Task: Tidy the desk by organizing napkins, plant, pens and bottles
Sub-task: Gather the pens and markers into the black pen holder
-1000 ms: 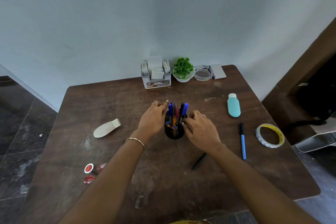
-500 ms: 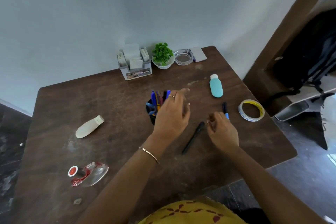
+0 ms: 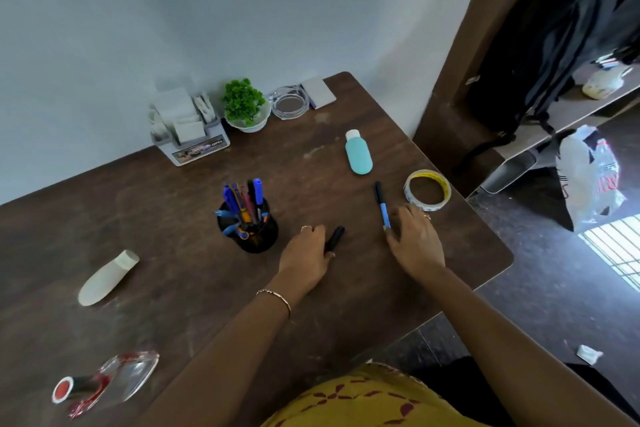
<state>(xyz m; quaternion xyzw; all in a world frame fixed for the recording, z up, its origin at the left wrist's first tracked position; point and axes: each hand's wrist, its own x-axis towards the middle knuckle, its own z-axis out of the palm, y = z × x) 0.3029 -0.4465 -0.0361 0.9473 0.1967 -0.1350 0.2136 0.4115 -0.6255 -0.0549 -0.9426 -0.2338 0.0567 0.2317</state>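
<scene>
Partly done: left hand (image 3: 306, 255) grips black pen (image 3: 335, 237); right hand (image 3: 417, 241) touches blue pen (image 3: 382, 203), grip unclear; bottles (image 3: 358, 154) lie scattered.

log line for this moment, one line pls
left hand grips short black pen | right hand touches blue-and-black marker pen, grip unclear | black round pen holder upright

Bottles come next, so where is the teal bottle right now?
Head view: the teal bottle lies flat at the right, just beyond the blue pen and up-left of the tape roll.
</scene>
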